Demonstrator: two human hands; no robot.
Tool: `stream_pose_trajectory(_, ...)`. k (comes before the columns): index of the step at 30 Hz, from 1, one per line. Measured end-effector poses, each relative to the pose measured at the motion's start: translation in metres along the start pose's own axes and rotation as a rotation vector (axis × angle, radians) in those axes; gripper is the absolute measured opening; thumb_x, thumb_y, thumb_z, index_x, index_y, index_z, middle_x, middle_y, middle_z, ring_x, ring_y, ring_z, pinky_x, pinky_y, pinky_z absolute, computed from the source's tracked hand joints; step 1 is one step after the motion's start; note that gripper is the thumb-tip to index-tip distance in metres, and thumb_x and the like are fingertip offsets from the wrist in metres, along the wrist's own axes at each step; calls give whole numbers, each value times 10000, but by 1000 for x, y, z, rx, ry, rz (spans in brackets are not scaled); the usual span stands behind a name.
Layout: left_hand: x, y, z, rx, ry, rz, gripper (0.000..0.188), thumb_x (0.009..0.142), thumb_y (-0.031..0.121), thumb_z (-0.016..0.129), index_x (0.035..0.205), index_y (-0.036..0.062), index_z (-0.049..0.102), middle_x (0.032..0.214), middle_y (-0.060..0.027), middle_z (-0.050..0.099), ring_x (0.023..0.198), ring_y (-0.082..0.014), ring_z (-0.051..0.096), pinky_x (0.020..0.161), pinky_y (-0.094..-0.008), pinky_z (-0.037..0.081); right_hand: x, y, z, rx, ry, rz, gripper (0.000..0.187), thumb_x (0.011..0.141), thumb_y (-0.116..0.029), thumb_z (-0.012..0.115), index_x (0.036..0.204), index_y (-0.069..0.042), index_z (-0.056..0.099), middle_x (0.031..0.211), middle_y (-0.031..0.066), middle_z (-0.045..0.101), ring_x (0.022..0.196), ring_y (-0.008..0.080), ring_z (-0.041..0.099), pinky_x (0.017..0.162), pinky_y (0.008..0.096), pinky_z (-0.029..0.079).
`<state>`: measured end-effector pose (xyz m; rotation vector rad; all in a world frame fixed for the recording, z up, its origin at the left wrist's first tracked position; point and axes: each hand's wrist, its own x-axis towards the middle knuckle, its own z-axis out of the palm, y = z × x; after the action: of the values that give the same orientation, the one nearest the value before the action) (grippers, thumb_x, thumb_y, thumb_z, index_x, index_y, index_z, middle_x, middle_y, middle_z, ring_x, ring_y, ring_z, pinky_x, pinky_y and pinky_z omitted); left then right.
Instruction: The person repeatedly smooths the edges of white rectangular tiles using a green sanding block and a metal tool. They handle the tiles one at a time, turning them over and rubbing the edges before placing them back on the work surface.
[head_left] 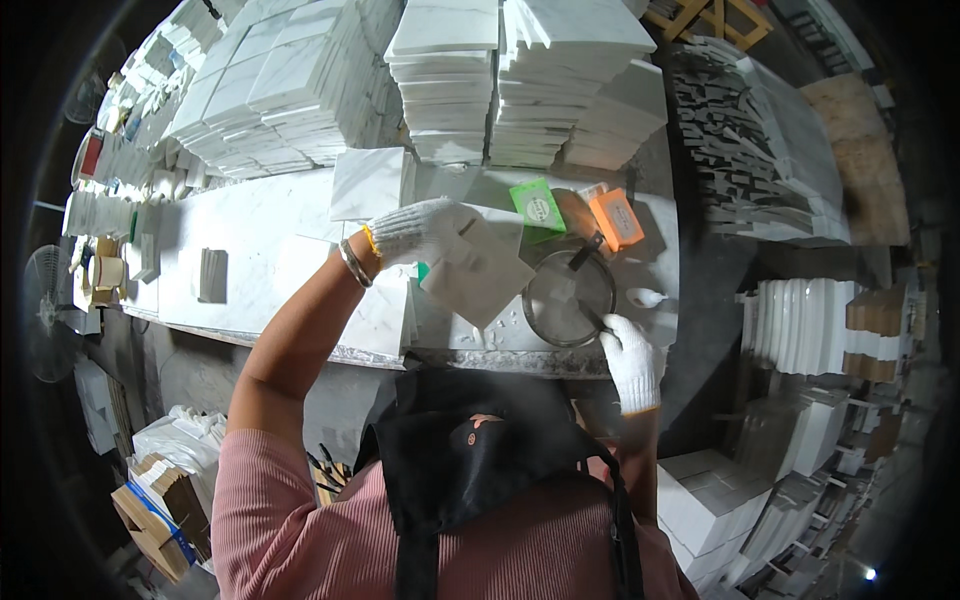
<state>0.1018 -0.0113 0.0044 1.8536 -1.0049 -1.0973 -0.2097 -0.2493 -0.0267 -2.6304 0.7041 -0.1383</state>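
Note:
My left hand [412, 232], in a white knit glove, is closed at the upper left corner of a pale grey square tile [480, 283]. Its fingers are partly blurred. The tile is turned cornerwise above the worktable. My right hand [629, 362], gloved too, grips the dark handle of a putty knife [591, 316]. The blade end reaches into a round, shallow pan [526, 318], where it is hard to make out. A second dark flat tool [586, 252] leans across the pan's far rim.
Behind the pan lie a green box [538, 207] and an orange box [615, 219]. A small white bottle [647, 298] is right of the pan. Tall stacks of white marble-look tiles [440, 95] line the table's far side. A small tile block [210, 275] stands left.

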Motion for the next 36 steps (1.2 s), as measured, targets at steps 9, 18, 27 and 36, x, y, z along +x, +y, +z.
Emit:
stream_pose_trajectory(9, -23, 9, 38, 469, 618, 180, 695, 711, 337, 823, 1309, 97, 564, 1264, -142, 586, 1127, -322, 586, 927, -421, 495, 9, -22, -28, -48, -103, 151, 232, 885, -237, 655, 1102, -168, 695, 1069, 105, 688, 947, 339, 661, 820, 412, 526)
stream_pose_trajectory(18, -57, 10, 83, 558, 556, 140, 1007, 577, 436, 884, 1399, 24, 473, 1495, -201, 401, 1411, -423, 341, 1113, -525, 341, 46, -70, -37, 767, -190, 223, 201, 922, -30, 614, 1118, 7, 634, 1001, 76, 678, 724, 76, 608, 631, 224, 498)
stream_pose_trajectory(27, -41, -16, 72, 541, 566, 302, 992, 583, 421, 890, 1409, 58, 479, 1498, -176, 407, 1428, -398, 327, 1112, -524, 346, 89, -86, 2, 588, -212, -236, 275, 912, -56, 646, 1182, -36, 695, 946, 52, 733, 738, 96, 657, 668, 245, 534)
stream_pose_trajectory(36, -39, -20, 73, 521, 601, 326, 772, 690, 286, 799, 1367, 59, 505, 1470, -197, 448, 1391, -427, 386, 1109, -499, 386, 73, -87, 1, 437, -128, -296, 267, 889, -75, 677, 1155, -73, 710, 1008, 101, 736, 859, 207, 709, 755, 313, 555)
